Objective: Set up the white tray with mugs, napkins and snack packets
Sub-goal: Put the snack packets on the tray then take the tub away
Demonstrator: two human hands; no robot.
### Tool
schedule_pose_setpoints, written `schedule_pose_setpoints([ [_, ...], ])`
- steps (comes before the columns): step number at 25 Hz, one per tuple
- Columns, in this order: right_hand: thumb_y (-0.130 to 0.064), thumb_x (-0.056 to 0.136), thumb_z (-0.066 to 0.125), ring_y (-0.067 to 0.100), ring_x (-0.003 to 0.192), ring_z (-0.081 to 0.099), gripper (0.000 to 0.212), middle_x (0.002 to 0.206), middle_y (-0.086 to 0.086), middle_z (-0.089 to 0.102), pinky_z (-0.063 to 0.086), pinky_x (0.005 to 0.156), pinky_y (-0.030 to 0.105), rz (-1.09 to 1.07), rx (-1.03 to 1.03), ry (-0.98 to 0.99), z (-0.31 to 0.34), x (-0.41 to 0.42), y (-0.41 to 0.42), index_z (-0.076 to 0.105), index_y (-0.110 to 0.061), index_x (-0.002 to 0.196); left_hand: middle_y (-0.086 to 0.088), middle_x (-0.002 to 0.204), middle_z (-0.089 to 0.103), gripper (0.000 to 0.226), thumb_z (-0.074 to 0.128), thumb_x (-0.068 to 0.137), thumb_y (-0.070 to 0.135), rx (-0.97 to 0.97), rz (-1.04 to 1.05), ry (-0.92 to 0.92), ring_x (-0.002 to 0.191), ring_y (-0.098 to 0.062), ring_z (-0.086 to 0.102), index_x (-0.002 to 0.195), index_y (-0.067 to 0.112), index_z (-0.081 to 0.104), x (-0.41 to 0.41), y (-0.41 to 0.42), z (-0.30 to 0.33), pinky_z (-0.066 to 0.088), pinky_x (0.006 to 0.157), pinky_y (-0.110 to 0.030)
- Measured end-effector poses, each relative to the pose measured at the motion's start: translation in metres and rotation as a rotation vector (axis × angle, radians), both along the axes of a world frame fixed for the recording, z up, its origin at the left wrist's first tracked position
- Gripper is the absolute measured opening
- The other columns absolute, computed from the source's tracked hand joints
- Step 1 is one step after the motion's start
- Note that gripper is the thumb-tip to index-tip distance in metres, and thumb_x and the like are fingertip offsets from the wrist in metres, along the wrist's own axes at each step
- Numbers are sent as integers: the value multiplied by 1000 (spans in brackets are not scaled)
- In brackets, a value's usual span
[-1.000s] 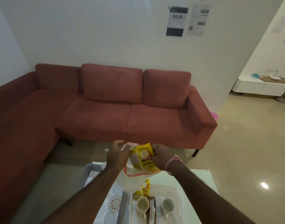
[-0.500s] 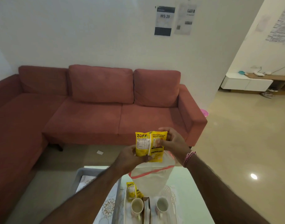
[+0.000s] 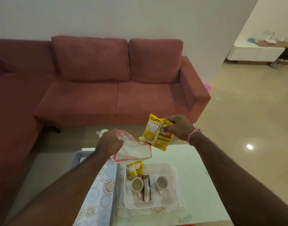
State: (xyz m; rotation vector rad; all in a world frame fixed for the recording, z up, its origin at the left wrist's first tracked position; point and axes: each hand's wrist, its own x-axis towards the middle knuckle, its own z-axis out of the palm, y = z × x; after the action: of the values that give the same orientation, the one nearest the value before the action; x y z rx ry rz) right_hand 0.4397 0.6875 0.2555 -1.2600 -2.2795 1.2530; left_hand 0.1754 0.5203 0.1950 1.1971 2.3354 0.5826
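Note:
My right hand (image 3: 178, 127) grips a yellow snack packet (image 3: 157, 132) by its top edge, held in the air above the table. My left hand (image 3: 109, 142) clutches a clear plastic bag with a red strip (image 3: 134, 150), just left of and below the packet. Below them the white tray (image 3: 172, 204) rests on the table. In it stand two white mugs, one on the left (image 3: 137, 185) and one on the right (image 3: 162, 182). A brown napkin stack (image 3: 146, 187) lies between them. Another yellow snack packet (image 3: 134, 169) leans at the tray's far left corner.
The tray lies on a patterned mat (image 3: 99, 193) on a glass table (image 3: 197, 168). A red corner sofa (image 3: 107, 79) fills the space behind and to the left. Open tiled floor (image 3: 246, 103) and a low white cabinet (image 3: 254, 53) lie to the right.
The packet has come out of the plastic bag and moved right with my right hand. My left hand dropped left with the bag. The camera tilted down toward the tray.

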Motion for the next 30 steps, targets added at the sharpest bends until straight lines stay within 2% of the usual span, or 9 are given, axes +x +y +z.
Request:
schedule_pose_setpoints([
  [3, -22, 76, 85, 14, 80, 71, 21, 83, -8, 77, 57, 78, 32, 15, -12, -136, -63, 2, 14, 79, -28, 95, -6, 106, 77, 28, 71, 90, 25, 44, 285, -49, 98, -33, 73, 117, 18, 67, -8, 8, -36, 57, 81, -37],
  [6, -12, 81, 76, 17, 91, 69, 23, 95, -3, 77, 56, 84, 32, 45, -44, -261, -158, 5, 24, 80, -23, 100, -11, 113, 77, 32, 73, 92, 29, 101, 415, -29, 100, -36, 73, 120, 16, 66, -5, 22, -78, 60, 83, -42],
  [8, -11, 84, 71, 20, 99, 69, 23, 101, -1, 76, 54, 85, 30, 43, -79, -350, -225, 6, 32, 80, -24, 101, -10, 111, 76, 31, 72, 93, 31, 123, 461, -15, 101, -36, 72, 119, 13, 68, -6, 32, -108, 54, 81, -40],
  [11, -12, 87, 64, 22, 102, 68, 25, 105, 0, 77, 51, 85, 29, 56, -115, -458, -322, 11, 44, 79, -25, 102, -5, 99, 74, 28, 70, 92, 35, 103, 464, 21, 91, -31, 68, 111, 14, 70, -6, 48, -155, 50, 77, -36],
  [16, -11, 89, 64, 27, 107, 66, 24, 112, 3, 75, 46, 83, 27, 173, -125, -559, -426, 12, 46, 76, -22, 107, 4, 96, 69, 27, 73, 92, 40, 71, 450, 8, 87, -25, 65, 107, 17, 70, 7, 52, -210, 53, 79, -33],
  [21, -18, 85, 69, 26, 107, 67, 20, 109, -2, 74, 55, 91, 37, 190, -121, -587, -475, 10, 38, 77, -34, 95, 8, 95, 63, 25, 73, 95, 36, 59, 460, -19, 87, -21, 61, 111, 17, 69, 19, 53, -226, 47, 80, -30],
  [25, -19, 86, 66, 29, 113, 59, 26, 115, 4, 61, 54, 93, 43, 150, -29, -636, -481, 13, 36, 73, -31, 109, 9, 90, 66, 20, 74, 94, 37, 67, 456, -69, 86, -20, 66, 105, 20, 69, 27, 57, -226, 51, 77, -31],
  [28, -27, 80, 69, 29, 122, 50, 49, 128, 3, 56, 46, 101, 42, 195, 177, -627, -458, 9, 32, 63, -27, 129, 9, 91, 68, 22, 76, 94, 38, 81, 447, -92, 87, -20, 66, 105, 21, 70, 37, 61, -221, 53, 78, -32],
  [30, -38, 69, 83, 28, 130, 46, 79, 139, 3, 53, 41, 107, 40, 158, 106, -417, -429, -1, 23, 52, -28, 141, 8, 94, 70, 22, 76, 94, 39, 92, 448, -145, 89, -20, 67, 106, 22, 71, 46, 64, -212, 54, 80, -33],
])
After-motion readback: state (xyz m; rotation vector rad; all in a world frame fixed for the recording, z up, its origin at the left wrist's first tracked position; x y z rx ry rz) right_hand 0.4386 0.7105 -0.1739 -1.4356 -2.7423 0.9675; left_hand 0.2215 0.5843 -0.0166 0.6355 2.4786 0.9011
